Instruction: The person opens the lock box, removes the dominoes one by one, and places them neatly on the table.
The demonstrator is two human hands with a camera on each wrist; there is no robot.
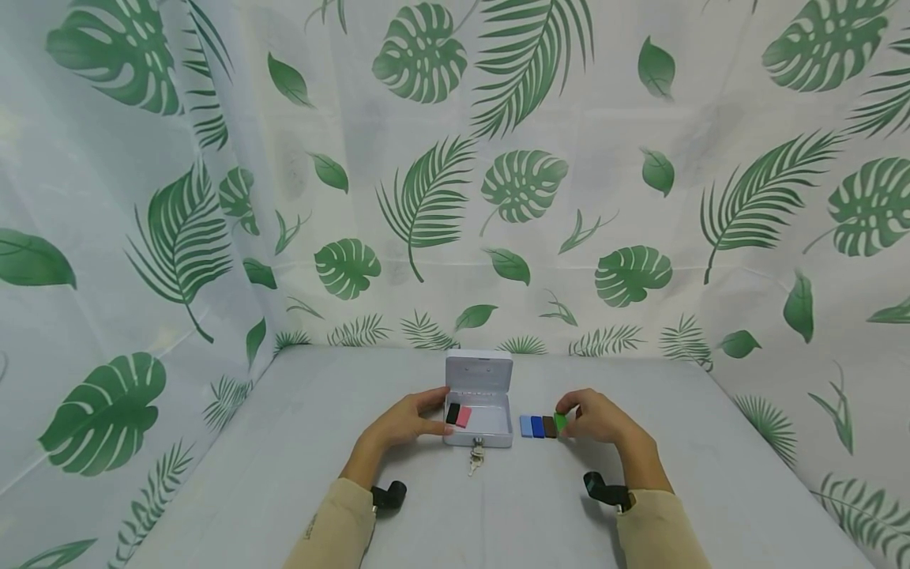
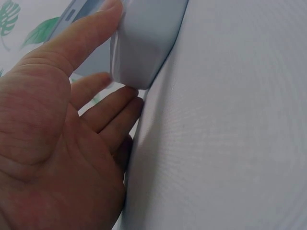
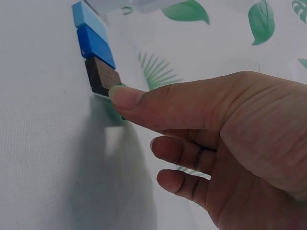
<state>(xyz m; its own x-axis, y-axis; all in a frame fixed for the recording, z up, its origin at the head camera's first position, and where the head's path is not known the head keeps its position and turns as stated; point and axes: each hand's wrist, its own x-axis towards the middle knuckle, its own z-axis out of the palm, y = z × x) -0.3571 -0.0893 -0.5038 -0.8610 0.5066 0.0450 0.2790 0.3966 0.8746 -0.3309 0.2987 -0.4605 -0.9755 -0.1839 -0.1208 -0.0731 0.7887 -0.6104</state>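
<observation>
A small white cash box (image 1: 489,439) sits on the table with its lid (image 1: 479,373) raised. Inside, at the left, lie a black block (image 1: 453,413) and a pink block (image 1: 464,416). My left hand (image 1: 405,419) holds the box's left side, thumb near the front corner and index finger near the back one. My right hand (image 1: 597,417) pinches a green block (image 1: 560,421) at the right end of a row. Beside it in the row are a brown block (image 1: 549,427), a dark blue block (image 1: 537,427) and a light blue block (image 1: 526,426).
A pair of keys (image 1: 476,457) hangs from the lock at the box's front. White cloth covers the table (image 1: 498,514), and leaf-patterned curtains (image 1: 455,197) rise at the back and both sides. A black wrist camera (image 1: 604,490) is strapped on each arm.
</observation>
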